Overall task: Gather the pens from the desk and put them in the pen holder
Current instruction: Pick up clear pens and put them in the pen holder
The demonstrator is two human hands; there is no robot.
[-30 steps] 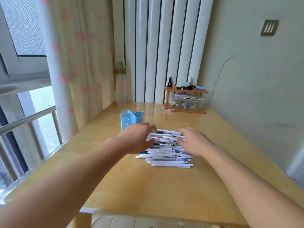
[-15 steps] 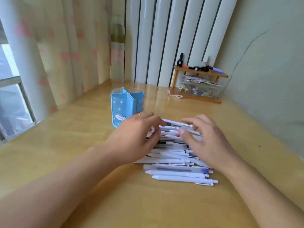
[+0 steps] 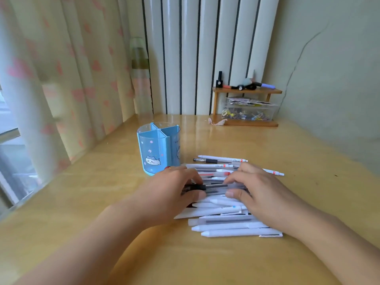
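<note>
The gathering step is in hand. Both hands sit on the pile of pens (image 3: 224, 204), which lies on the counter (image 3: 308, 161) at about 6 o'clock from centre. The left hand (image 3: 164, 196) and the right hand (image 3: 265, 194) face each other across the heap, and each has its fingers curled over and its thumb tucked under a small bundle of clear pens (image 3: 216, 187) with dark grips, pinching that bundle from its two ends. None of it looks lifted clear of the pile yet.

The blue pen holder (image 3: 159, 149) stands upright just beyond the left hand, at roughly 10 o'clock from the pile, close to it; its divided compartments look empty, so no pens seem to be stowed so far.

The next move probably calls for squaring the bundle so the tips line up, raising it, turning it upright and dropping it into one compartment without tipping the light holder.

The hands cover the middle of the pile, so how many pens they hold cannot be told. The pen markings are too small to read.
</note>
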